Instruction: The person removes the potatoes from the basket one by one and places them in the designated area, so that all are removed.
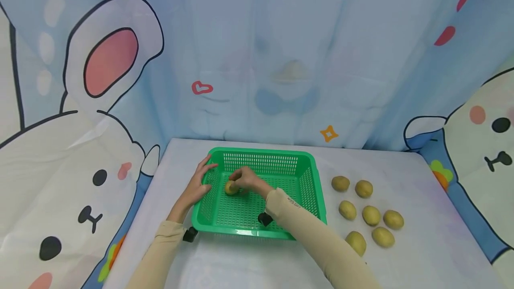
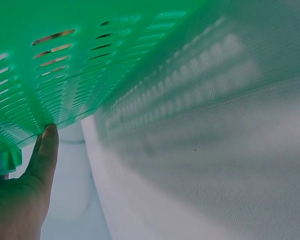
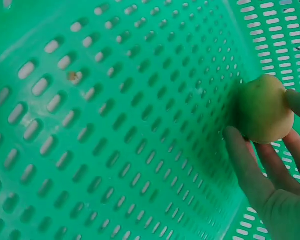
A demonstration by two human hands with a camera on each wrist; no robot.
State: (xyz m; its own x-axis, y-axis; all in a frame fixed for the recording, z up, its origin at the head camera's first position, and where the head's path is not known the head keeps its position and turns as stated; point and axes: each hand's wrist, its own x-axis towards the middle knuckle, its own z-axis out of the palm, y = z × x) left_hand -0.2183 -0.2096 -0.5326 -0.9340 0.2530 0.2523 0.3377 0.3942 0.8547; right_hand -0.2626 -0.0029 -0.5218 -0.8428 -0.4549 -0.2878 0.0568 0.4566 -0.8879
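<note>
A green plastic basket point(image 1: 257, 231) with slotted walls and floor stands on the table. Inside it, near the left wall, my right hand point(image 1: 248, 179) holds a yellow-brown potato point(image 1: 230, 187) between thumb and fingers. The right wrist view shows this potato point(image 3: 267, 110) close against the perforated floor, with fingers point(image 3: 250, 172) below it and the thumb on its far side. My left hand point(image 1: 196, 187) grips the basket's left rim. In the left wrist view, a finger point(image 2: 49, 150) of that hand lies along the outer wall; the rim partly hides the rest.
Several loose potatoes point(image 1: 371, 215) lie on the white tablecloth point(image 1: 433, 253) to the right of the basket. A blue curtain point(image 1: 257, 57) printed with cartoon animals hangs behind the table and along its sides. A small brown speck point(image 3: 72, 76) lies on the basket floor.
</note>
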